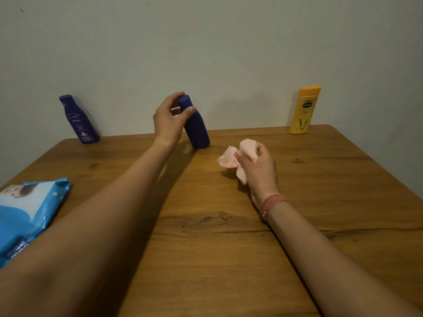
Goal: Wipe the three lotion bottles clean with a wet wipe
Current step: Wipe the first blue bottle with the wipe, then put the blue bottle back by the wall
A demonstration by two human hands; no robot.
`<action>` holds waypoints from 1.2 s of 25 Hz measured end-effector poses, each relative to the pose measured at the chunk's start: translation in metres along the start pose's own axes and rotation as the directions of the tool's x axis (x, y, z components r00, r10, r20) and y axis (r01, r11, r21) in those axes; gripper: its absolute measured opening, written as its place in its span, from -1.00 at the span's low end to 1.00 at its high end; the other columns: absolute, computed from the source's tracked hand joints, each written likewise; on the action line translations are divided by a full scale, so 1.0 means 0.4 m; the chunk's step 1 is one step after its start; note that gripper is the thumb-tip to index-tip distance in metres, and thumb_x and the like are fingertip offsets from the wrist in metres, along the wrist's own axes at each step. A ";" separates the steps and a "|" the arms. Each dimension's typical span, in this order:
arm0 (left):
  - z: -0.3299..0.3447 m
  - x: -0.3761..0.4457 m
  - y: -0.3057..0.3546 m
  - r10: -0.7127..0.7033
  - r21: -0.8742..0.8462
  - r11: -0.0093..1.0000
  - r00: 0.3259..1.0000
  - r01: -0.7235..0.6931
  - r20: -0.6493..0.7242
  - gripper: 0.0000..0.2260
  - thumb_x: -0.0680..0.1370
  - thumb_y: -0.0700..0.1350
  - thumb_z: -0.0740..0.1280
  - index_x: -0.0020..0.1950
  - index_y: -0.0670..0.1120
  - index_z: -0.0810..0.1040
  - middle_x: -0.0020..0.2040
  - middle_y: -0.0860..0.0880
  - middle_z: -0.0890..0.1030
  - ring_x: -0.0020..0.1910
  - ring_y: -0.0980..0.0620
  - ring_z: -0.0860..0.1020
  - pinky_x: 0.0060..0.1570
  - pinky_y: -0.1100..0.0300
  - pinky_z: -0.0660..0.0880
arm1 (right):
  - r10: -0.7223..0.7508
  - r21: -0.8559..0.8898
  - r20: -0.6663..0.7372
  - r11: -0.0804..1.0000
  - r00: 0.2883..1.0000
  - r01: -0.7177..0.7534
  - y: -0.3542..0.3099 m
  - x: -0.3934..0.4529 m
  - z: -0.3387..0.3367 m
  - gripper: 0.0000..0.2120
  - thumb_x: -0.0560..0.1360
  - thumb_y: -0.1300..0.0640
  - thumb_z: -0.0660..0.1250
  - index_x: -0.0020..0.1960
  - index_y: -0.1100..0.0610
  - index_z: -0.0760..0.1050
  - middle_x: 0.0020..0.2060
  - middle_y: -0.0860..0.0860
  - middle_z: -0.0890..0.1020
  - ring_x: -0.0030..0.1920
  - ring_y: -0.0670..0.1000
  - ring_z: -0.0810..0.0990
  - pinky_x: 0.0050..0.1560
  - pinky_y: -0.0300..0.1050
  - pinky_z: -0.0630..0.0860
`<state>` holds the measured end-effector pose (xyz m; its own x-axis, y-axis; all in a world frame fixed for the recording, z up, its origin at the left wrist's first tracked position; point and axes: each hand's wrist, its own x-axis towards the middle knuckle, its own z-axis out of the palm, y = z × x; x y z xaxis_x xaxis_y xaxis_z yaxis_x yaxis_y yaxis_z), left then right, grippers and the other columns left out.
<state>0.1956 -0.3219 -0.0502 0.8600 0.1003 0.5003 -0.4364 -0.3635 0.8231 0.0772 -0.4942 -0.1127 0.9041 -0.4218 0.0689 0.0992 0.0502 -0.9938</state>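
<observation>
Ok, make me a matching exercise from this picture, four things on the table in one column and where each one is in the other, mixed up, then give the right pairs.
Things:
1. yellow bottle
2. middle blue bottle
3. wet wipe
4. wipes pack

Places:
A. held in the right hand
B. lying at the table's near left edge
C. gripped near the cap by the left hand
D. standing at the far right, by the wall

Pairs: 1-D, 2-C, 3-A, 4-B
</observation>
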 end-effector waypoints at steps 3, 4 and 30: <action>0.048 0.068 -0.018 0.011 0.073 0.997 1.000 -0.013 0.025 -0.57 0.56 -0.14 0.42 0.42 -0.04 0.45 0.27 0.00 0.55 0.15 0.09 0.51 -0.11 0.41 0.50 | -0.006 -0.005 -0.004 1.000 1.000 0.006 0.000 0.003 0.003 -0.61 0.58 0.07 0.29 0.40 -0.01 0.38 0.17 -0.10 0.51 0.16 -0.07 0.50 -0.01 -0.17 0.54; 0.056 0.086 -0.024 0.015 0.097 0.995 0.999 -0.019 0.034 -0.56 0.56 -0.14 0.42 0.42 -0.03 0.44 0.29 -0.01 0.55 0.15 0.08 0.51 -0.11 0.41 0.49 | -0.002 0.001 -0.002 1.000 1.000 0.002 0.000 0.003 0.004 -0.61 0.59 0.06 0.28 0.41 -0.01 0.38 0.17 -0.10 0.51 0.16 -0.07 0.49 -0.01 -0.17 0.54; -0.454 0.344 -0.093 0.065 0.697 0.700 0.958 0.155 -0.278 -0.74 0.60 -0.19 0.21 0.24 -0.03 0.56 0.33 -0.12 0.46 0.31 -0.14 0.44 0.29 -0.06 0.45 | 0.042 0.110 0.300 0.991 0.953 -0.078 -0.020 -0.025 0.017 -0.73 0.63 0.13 0.15 0.29 -0.03 0.47 0.18 -0.03 0.52 0.15 0.04 0.54 0.10 0.03 0.57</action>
<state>0.2822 -0.1265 0.0369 0.7225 0.3302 0.6075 0.0125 -0.8847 0.4659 0.0702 -0.4844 -0.1050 0.9904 -0.1288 0.0503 0.0735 0.1824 -0.9805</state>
